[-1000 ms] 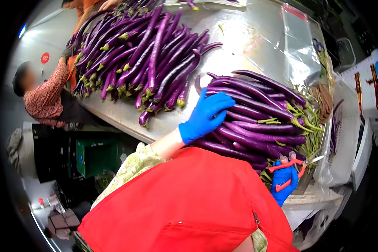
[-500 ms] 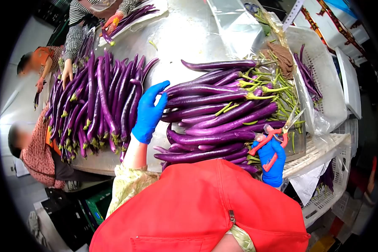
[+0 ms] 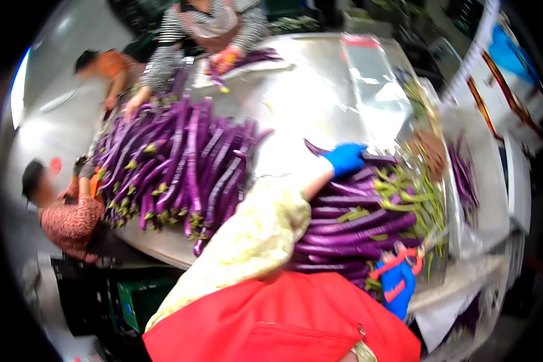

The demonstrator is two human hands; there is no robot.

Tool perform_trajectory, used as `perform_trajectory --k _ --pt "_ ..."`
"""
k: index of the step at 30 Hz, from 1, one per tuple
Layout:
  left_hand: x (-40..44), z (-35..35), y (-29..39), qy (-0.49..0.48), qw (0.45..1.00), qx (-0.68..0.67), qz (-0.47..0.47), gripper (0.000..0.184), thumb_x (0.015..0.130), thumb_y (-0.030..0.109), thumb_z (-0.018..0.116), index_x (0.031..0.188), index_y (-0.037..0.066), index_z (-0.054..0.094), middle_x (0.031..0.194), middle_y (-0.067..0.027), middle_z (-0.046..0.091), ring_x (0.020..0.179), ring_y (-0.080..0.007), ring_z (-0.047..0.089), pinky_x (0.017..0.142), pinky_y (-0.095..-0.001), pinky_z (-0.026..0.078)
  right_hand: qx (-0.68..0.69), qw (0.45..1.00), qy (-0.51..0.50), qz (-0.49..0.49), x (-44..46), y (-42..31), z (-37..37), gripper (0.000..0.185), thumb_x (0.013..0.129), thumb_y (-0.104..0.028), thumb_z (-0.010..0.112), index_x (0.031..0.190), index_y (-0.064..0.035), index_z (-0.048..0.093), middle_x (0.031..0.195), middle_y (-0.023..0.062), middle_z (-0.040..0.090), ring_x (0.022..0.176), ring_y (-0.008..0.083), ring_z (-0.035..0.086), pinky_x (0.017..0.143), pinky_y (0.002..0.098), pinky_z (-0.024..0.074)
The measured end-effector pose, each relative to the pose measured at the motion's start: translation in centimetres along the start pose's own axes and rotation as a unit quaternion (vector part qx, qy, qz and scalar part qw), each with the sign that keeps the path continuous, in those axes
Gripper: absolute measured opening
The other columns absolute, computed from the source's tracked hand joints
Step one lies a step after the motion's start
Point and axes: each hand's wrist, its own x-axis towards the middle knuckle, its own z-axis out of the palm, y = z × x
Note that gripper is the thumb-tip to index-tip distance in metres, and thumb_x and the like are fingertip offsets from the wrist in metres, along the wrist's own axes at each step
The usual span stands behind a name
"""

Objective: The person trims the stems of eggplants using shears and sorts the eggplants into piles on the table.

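Observation:
My left hand [image 3: 346,159], in a blue glove and slightly blurred, reaches across to the far side of the nearer pile of long purple eggplants [image 3: 350,224]. Its fingers are closed over an eggplant [image 3: 381,160], which shows on both sides of the glove. At the pile's stem end, my right hand [image 3: 398,285], also blue-gloved, grips scissors [image 3: 398,260] with red handles. Their blades point up and right, towards the green stems [image 3: 413,192]; blur hides how far apart the blades are.
A larger eggplant heap [image 3: 181,160] lies left on the metal table [image 3: 304,78]. Several co-workers are along the far and left sides; one co-worker's hand [image 3: 137,101] touches that heap. White crates [image 3: 495,199] stand at right. A brown cloth [image 3: 429,154] lies beside the stems.
My left hand has moved from the pile's left end to the eggplant at its far side, stretching my sleeve across the table. The view has shifted. My right hand keeps the scissors.

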Motion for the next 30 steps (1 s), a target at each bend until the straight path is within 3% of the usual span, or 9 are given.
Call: perform_trajectory --k 2,5,8,11,13,15,20,27,30 --pt "0.6 -0.7 0.0 -0.034 0.997 0.067 0.035 0.046 0.077 0.024 0.061 0.121 0.01 0.057 0.108 -0.0208 0.059 0.101 -0.0379 0.056 0.09 -0.0437 0.045 0.031 0.999 0.0 0.035 -0.2 -0.5 -0.6 0.063 0.085 -0.023 0.053 0.139 -0.0013 0.028 0.105 0.0141 0.056 0.086 0.0227 0.054 0.08 0.0374 0.0473" --pt "-1.3 -3.6 2.9 0.054 0.985 0.143 0.083 0.036 0.08 0.023 0.06 0.115 0.012 0.057 0.098 -0.0174 0.058 0.09 -0.0374 0.058 0.078 -0.0454 0.048 0.071 0.997 0.002 -0.005 0.5 -1.1 -1.7 0.069 0.079 -0.015 0.06 0.137 0.0028 0.029 0.082 0.0184 0.059 0.069 0.0273 0.059 0.067 0.0376 0.0521" --pt "-3.3 -6.3 5.5 0.13 0.977 0.141 0.094 0.033 0.081 0.022 0.06 0.112 0.009 0.056 0.095 -0.0159 0.058 0.086 -0.0362 0.059 0.072 -0.045 0.048 -0.075 0.996 0.01 -0.055 2.0 -1.8 -4.6 0.073 0.077 -0.013 0.066 0.138 0.0027 0.028 0.076 0.0147 0.059 0.066 0.0203 0.058 0.059 0.0307 0.0519" --pt "-6.2 -8.6 6.4 0.192 0.974 0.081 0.09 0.041 0.082 0.017 0.061 0.121 0.006 0.054 0.101 -0.019 0.063 0.091 -0.0348 0.061 0.079 -0.0406 0.049 -0.195 0.975 -0.051 -0.089 1.4 -2.9 -4.7 0.067 0.078 0.001 0.062 0.138 -0.0004 0.034 0.09 0.0041 0.055 0.071 0.0112 0.055 0.058 0.0253 0.0488" --pt "-8.9 -10.1 7.8 0.168 0.983 -0.03 0.071 0.039 0.086 0.015 0.061 0.124 0.004 0.055 0.104 -0.0164 0.065 0.094 -0.0233 0.063 0.084 -0.0342 0.047 -0.198 0.979 -0.037 -0.035 0.4 -3.5 -2.7 0.065 0.079 0.0 0.063 0.138 -0.003 0.037 0.092 0.0018 0.054 0.08 0.0101 0.054 0.069 0.0233 0.0449" --pt "-10.6 -10.3 8.1 0.107 0.985 -0.126 0.044 0.042 0.085 0.015 0.062 0.124 0.001 0.054 0.106 -0.0173 0.065 0.096 -0.0229 0.063 0.084 -0.0327 0.048 -0.254 0.964 -0.064 -0.048 0.6 -3.5 -2.7 0.064 0.08 -0.005 0.065 0.138 -0.003 0.038 0.092 0.0 0.054 0.084 0.0083 0.052 0.079 0.0233 0.0426" --pt "-13.6 -9.1 11.0 0.019 0.965 -0.263 -0.003 0.043 0.088 0.01 0.06 0.128 -0.003 0.049 0.117 -0.0129 0.062 0.104 -0.0157 0.058 0.091 -0.0285 0.044 -0.337 0.936 -0.086 -0.053 1.0 -4.4 -1.0 0.067 0.08 -0.011 0.066 0.139 -0.0006 0.035 0.091 0.0011 0.056 0.083 0.0086 0.053 0.077 0.0241 0.0441" --pt "-14.4 -8.3 13.0 -0.059 0.986 -0.125 0.096 0.044 0.086 0.014 0.062 0.127 0.003 0.052 0.104 -0.0184 0.063 0.093 -0.0252 0.064 0.084 -0.0307 0.048 -0.363 0.925 -0.101 -0.051 1.3 -3.9 -1.8 0.069 0.08 -0.015 0.067 0.139 -0.0006 0.034 0.094 0.0038 0.059 0.084 0.01 0.055 0.077 0.025 0.0457" --pt "-14.7 -9.3 15.0 -0.093 0.991 -0.044 0.091 0.042 0.088 0.006 0.059 0.128 0.0 0.051 0.11 -0.0123 0.063 0.097 -0.0176 0.06 0.087 -0.0289 0.046 -0.353 0.93 -0.085 -0.047 1.0 -4.0 -2.0 0.068 0.08 -0.014 0.068 0.138 -0.0002 0.036 0.092 0.0025 0.058 0.081 0.0096 0.054 0.076 0.0249 0.0457"
